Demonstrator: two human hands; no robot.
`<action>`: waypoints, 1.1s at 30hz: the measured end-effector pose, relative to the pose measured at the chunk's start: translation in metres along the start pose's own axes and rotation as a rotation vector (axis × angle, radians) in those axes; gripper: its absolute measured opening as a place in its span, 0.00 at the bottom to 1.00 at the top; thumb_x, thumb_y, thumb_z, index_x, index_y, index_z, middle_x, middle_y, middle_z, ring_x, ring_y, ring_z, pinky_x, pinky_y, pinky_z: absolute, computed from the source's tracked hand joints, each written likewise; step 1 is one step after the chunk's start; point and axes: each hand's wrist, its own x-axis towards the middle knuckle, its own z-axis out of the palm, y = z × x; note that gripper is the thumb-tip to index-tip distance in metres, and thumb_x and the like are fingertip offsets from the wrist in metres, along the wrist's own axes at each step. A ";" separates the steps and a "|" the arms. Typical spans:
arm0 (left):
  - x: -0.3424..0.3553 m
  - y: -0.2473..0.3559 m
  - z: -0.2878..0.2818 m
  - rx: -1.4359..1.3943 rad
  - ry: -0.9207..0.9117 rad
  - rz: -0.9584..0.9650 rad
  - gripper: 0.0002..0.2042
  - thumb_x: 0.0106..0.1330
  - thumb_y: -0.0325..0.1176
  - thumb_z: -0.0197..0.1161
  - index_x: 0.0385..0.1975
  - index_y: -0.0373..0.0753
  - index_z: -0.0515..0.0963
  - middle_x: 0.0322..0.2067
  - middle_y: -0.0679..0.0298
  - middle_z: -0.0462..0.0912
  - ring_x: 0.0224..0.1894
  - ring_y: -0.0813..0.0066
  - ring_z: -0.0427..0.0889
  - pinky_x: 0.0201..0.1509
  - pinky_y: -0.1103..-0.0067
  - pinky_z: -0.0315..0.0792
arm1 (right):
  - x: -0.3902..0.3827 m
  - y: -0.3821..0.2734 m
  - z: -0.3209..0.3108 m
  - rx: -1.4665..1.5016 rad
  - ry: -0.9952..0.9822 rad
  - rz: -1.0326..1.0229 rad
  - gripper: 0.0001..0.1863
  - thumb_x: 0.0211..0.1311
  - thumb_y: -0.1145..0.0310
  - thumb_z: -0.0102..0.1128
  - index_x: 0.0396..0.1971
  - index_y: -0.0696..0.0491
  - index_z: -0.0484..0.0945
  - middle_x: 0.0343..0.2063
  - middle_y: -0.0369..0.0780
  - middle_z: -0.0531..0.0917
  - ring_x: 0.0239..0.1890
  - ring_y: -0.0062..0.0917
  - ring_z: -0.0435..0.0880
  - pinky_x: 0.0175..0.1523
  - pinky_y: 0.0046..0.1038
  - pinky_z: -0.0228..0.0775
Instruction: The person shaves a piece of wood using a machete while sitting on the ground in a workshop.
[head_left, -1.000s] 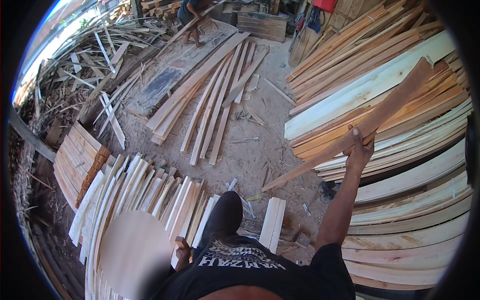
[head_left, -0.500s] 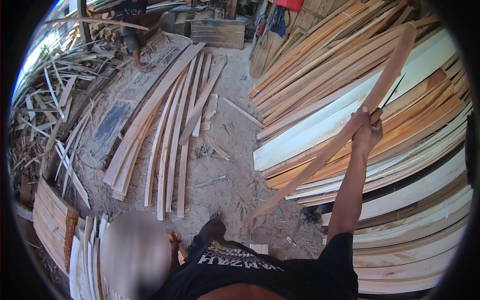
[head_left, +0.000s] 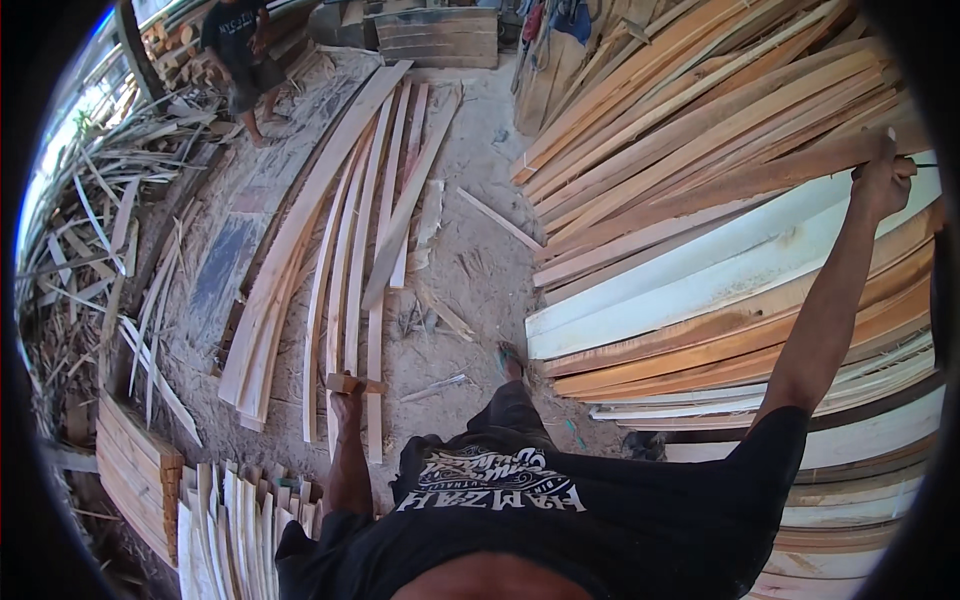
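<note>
plank (head_left: 780, 170) swung flatter, rightward; right hand (head_left: 880, 185) clasping it, left hand (head_left: 346, 406) clasping wooden block (head_left: 354, 384)

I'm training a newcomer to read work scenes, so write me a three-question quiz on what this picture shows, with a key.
1. What does the left hand hold?
2. Where is the right hand? a) on the black shirt; b) at a long brown plank; c) on the ground.
3. True or false: a co-worker stands at the upper left of the picture.

Key: 1. A small wooden block. 2. b. 3. True.
</note>
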 end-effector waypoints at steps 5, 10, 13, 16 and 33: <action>-0.015 -0.030 0.033 0.100 0.058 -0.371 0.23 0.45 0.29 0.70 0.42 0.31 0.74 0.35 0.59 0.77 0.37 0.65 0.76 0.45 0.72 0.70 | -0.020 0.200 0.093 -0.154 -0.054 -0.075 0.28 0.51 0.52 0.69 0.15 0.57 0.62 0.22 0.46 0.77 0.26 0.31 0.77 0.33 0.33 0.70; -0.062 -0.015 0.049 0.188 0.337 -0.526 0.23 0.45 0.30 0.71 0.43 0.32 0.74 0.35 0.59 0.77 0.37 0.65 0.76 0.45 0.71 0.71 | -0.072 0.368 0.142 -0.580 -0.166 -0.007 0.27 0.52 0.47 0.65 0.26 0.57 0.67 0.28 0.48 0.76 0.32 0.43 0.77 0.41 0.39 0.69; -0.094 0.004 0.060 0.247 0.520 -0.573 0.23 0.45 0.31 0.71 0.43 0.32 0.73 0.35 0.59 0.77 0.38 0.65 0.76 0.44 0.71 0.71 | -0.086 0.423 0.158 -0.686 -0.137 0.394 0.36 0.52 0.42 0.61 0.40 0.64 0.66 0.37 0.56 0.78 0.42 0.50 0.78 0.45 0.43 0.70; -0.118 0.029 0.081 0.292 0.638 -0.596 0.23 0.45 0.32 0.71 0.43 0.33 0.73 0.35 0.59 0.77 0.38 0.65 0.76 0.44 0.71 0.71 | -0.050 0.482 0.166 -0.905 -0.200 0.332 0.36 0.54 0.45 0.61 0.43 0.67 0.67 0.38 0.58 0.78 0.43 0.49 0.78 0.46 0.43 0.70; -0.132 0.017 0.161 -0.079 0.903 -0.460 0.29 0.49 0.29 0.70 0.52 0.33 0.66 0.45 0.57 0.72 0.46 0.65 0.73 0.50 0.70 0.69 | -0.678 0.295 0.012 -0.306 -2.232 1.244 0.09 0.53 0.72 0.54 0.33 0.60 0.74 0.22 0.45 0.82 0.21 0.29 0.83 0.25 0.30 0.73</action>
